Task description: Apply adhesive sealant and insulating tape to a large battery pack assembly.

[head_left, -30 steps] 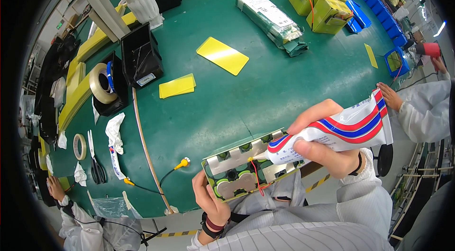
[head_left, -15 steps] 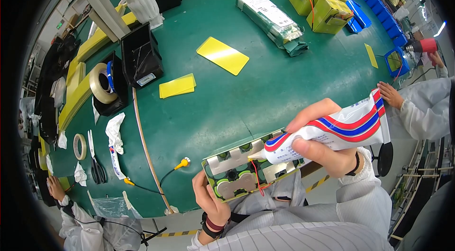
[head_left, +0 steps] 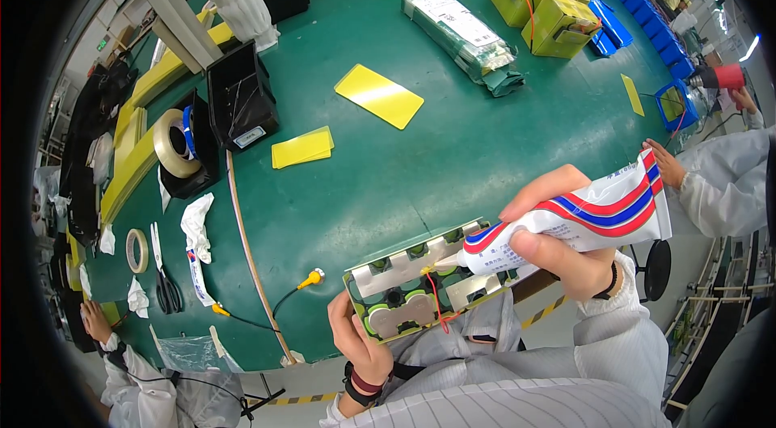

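My left hand (head_left: 360,345) is closed round the left end of a battery pack (head_left: 402,316), a long block with metal strips over round cells, at the table's near edge. My right hand (head_left: 563,258) squeezes a white glue tube (head_left: 594,214) with red and blue stripes, thumb below and fingers above. Its pale nozzle (head_left: 445,264) points left and down onto a metal strip, beside the upper end of a red wire (head_left: 437,303). That wire runs down across the pack. The pack's right part is partly hidden behind the tube and hand.
Left of me lie scissors (head_left: 167,292), a tape roll (head_left: 137,251), another tube (head_left: 199,278) and a yellow-tipped cable (head_left: 310,278). Yellow sheets (head_left: 380,96) and a wrapped package (head_left: 461,32) lie farther back. Another person's hand (head_left: 667,164) is at right, another (head_left: 95,321) at far left.
The tube and my right hand have shifted slightly right, and the nozzle has drawn back a little over the strip. My left hand and the pack have stayed almost still.
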Demonstrator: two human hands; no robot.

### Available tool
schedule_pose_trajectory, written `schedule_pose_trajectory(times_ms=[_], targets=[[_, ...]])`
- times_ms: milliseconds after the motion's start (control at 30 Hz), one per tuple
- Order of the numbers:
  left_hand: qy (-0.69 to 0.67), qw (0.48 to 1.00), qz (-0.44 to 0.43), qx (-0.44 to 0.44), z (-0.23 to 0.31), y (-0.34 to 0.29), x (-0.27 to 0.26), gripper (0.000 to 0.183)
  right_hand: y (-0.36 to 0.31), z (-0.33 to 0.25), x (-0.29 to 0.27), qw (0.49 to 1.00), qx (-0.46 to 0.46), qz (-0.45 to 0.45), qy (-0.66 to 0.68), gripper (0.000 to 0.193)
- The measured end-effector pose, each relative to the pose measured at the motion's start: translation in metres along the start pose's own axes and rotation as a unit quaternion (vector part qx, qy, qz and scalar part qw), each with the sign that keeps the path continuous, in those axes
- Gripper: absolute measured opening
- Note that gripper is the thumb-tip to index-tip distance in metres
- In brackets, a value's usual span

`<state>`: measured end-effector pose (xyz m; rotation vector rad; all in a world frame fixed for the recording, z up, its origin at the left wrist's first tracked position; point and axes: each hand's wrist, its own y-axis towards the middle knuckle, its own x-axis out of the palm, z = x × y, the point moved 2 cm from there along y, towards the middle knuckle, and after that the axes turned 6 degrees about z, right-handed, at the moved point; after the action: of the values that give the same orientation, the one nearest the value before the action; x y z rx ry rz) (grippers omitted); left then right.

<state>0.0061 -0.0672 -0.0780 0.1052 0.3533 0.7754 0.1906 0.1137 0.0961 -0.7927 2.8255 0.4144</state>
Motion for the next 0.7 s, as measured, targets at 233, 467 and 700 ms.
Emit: schedule_pose_trajectory(times_ms=[233,467,700], targets=[[-0.002,1.0,-0.001,-0.01,-0.003,-0.002,0.0,0.034,0.0,0.007,0.006,0.999,-0.012,0.016,0.042,0.024],[-0.004,1.0,0.0,-0.005,0.002,0.0,0.0,0.035,0.001,0.011,0.017,0.995,-0.025,0.015,0.093,0.024],[0.002,1.0,0.006,0.025,0.002,0.001,0.002,0.035,-0.005,0.023,0.024,0.984,-0.022,0.081,0.16,0.026]])
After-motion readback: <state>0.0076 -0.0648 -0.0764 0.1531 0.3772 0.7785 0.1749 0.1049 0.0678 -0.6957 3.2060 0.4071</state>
